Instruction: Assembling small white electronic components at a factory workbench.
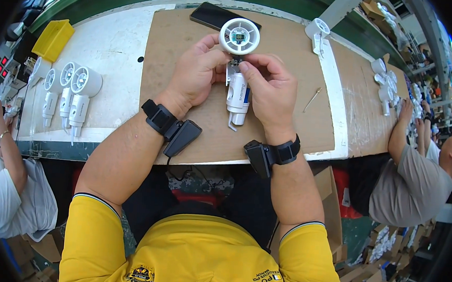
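Observation:
A white handheld fan [237,92] is between my hands above the brown cardboard sheet [184,133], its round spoked head away from me and its handle toward me. The neck shows dark inner parts, and a thin bent piece sticks out at the handle's near end. My left hand [197,71] is closed, its thumb and fingers pinching at the neck below the head. Closed from the other side, my right hand [272,89] has its thumb and forefinger at the neck and upper handle. What exactly the fingertips pinch is partly hidden.
Several more white fans [83,86] stand at the left, near a yellow bin [53,40]. A black phone [214,15] lies behind the held fan. Another fan [317,32] stands at the back right; a thin tool [312,100] lies right. Co-workers sit at both sides.

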A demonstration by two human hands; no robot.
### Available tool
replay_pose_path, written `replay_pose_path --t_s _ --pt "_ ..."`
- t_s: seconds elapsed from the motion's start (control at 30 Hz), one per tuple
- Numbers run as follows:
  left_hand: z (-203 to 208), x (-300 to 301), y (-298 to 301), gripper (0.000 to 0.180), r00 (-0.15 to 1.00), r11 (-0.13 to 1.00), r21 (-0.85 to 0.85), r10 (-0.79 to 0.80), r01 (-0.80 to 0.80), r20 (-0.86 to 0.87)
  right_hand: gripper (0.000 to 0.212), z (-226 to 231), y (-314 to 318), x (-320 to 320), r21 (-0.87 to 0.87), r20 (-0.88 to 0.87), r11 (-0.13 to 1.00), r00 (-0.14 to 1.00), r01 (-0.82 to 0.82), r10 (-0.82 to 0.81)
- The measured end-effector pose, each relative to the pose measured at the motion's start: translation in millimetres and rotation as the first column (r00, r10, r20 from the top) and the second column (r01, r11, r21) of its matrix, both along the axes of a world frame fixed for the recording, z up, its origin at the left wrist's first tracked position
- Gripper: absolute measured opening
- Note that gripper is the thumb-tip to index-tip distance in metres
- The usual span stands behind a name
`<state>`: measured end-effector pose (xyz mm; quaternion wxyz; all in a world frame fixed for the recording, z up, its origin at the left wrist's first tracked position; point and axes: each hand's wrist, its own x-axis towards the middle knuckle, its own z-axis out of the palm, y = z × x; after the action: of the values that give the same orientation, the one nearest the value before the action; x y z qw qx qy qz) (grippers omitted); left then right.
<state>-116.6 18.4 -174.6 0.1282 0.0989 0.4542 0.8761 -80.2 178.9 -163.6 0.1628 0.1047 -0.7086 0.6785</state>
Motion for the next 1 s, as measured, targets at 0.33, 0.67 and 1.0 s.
replay_pose_path --t_s 0.33,0.67,1.0 --pt "0.8 -4.0 5.7 0.034 0.999 0.997 -0.061 0.052 -0.051 0.008 0.013 6.4 1.6 2.9 0.477 -0.341 0.856 0.939 0.200 -0.029" --pt "5.6 3.4 -3.9 0.041 0.990 0.982 0.129 -0.140 0.135 0.031 0.012 1.5 10.1 -1.6 0.127 -0.119 0.990 0.992 0.056 -0.041" --pt "0.3 -0.1 -7.7 0.047 0.971 0.957 0.165 -0.241 0.239 -0.010 0.012 -2.0 13.0 -1.7 0.007 -0.105 1.000 0.995 0.001 0.000"
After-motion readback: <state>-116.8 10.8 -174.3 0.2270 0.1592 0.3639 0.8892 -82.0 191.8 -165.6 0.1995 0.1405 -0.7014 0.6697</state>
